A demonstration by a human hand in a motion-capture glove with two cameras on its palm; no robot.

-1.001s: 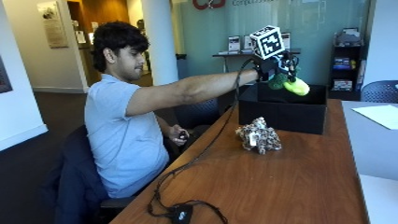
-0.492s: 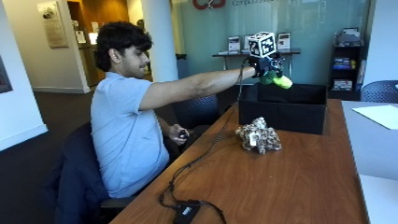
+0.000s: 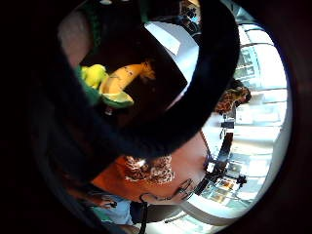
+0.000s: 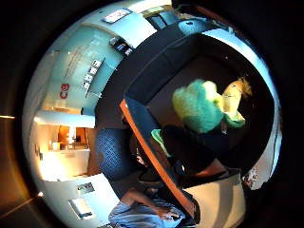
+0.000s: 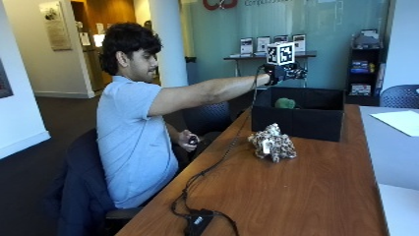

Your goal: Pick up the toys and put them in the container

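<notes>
In the outside view my gloved right hand (image 5: 286,73) hovers above the black container (image 5: 298,123) at the table's far end, holding nothing, its fingers relaxed. A green and yellow plush toy (image 5: 284,103) shows just over the container's front wall, below the hand and apart from it. Both palm views look down on that toy (image 4: 197,107) (image 3: 114,83) inside the dark container (image 4: 142,114). A brown spotted plush toy (image 5: 272,142) (image 3: 148,168) lies on the wooden table in front of the container.
A black cable runs along the table's left edge to a small black box (image 5: 196,222). A white sheet (image 5: 399,120) lies on the right side. The person's bare left hand (image 5: 190,141) holds a small black device by their lap.
The hand carried the green and yellow toy over the container and let it go. The toy now sits down inside the container, and the hand is empty above it.
</notes>
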